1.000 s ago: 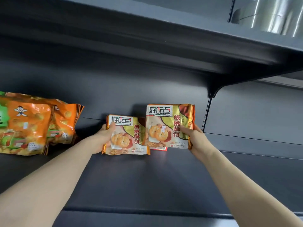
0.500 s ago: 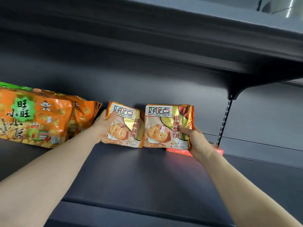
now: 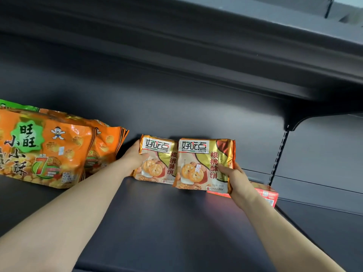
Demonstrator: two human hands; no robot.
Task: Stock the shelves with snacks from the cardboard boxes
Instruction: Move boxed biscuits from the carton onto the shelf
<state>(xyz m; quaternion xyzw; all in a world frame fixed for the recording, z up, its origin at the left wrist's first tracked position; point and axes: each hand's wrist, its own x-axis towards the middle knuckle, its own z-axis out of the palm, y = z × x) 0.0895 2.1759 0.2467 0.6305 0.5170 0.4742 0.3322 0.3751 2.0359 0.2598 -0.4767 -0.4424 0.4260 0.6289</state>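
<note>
Two gold-and-orange walnut cookie bags stand side by side at the back of the dark shelf. My left hand grips the left edge of the left cookie bag, thumb across its front. My right hand holds the right lower corner of the right cookie bag, thumb on its face. Both bags stand upright and touch each other, close to the back panel. No cardboard box is in view.
Large orange snack bags lean in a row at the left, next to my left hand. A red box lies flat behind my right wrist. A shelf bracket and slotted upright stand at the right; another shelf hangs overhead.
The left cookie bag has moved back and upright beside the right one. The view has shifted right, showing more of the orange bags and the red box.
</note>
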